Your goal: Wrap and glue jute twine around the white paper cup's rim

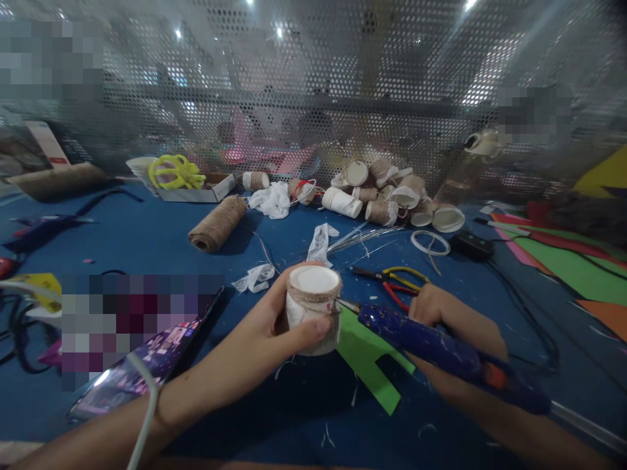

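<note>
My left hand is wrapped round a white paper cup, held upside down, with jute twine wound round its upper rim. My right hand grips a dark blue hot glue gun. The gun's nozzle touches the cup's right side just below the twine. Both hands hover above the blue table, over a green paper cut-out.
A roll of jute twine lies behind the hands. A pile of twine-wrapped cups sits against the perforated back wall. Pliers with yellow and red handles, yellow scissors, coloured paper sheets and a phone lie around.
</note>
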A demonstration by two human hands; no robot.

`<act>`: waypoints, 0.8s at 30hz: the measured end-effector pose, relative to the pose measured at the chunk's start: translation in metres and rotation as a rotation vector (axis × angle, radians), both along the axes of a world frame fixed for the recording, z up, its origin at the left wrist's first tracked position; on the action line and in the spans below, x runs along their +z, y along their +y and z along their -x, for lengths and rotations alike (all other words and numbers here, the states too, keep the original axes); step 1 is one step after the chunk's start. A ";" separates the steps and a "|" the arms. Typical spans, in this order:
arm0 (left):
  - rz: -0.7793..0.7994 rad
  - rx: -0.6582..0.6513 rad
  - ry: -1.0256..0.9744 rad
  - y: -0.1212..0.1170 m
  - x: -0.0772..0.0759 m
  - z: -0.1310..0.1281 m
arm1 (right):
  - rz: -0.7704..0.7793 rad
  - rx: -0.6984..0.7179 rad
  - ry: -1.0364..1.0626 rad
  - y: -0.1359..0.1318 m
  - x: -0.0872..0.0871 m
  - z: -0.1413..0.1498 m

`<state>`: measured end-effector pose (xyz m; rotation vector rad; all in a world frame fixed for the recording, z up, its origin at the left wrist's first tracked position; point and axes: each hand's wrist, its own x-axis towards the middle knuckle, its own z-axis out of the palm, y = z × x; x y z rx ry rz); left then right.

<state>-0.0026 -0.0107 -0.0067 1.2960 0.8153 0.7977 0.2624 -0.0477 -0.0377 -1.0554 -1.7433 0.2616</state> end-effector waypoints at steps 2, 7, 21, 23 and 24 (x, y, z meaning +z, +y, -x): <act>0.015 0.007 0.002 0.000 -0.001 0.001 | -0.004 0.015 -0.023 0.001 0.000 0.000; 0.016 0.031 -0.025 0.001 0.001 -0.001 | 0.014 -0.010 -0.049 0.002 0.002 -0.002; 0.047 0.017 -0.016 0.000 0.007 -0.001 | 0.014 -0.011 -0.049 0.001 0.003 -0.002; 0.050 0.014 0.001 0.000 0.007 -0.001 | 0.011 0.000 -0.033 0.001 0.003 -0.002; 0.051 0.012 0.007 0.000 0.007 -0.001 | 0.007 0.004 -0.028 0.001 0.002 -0.001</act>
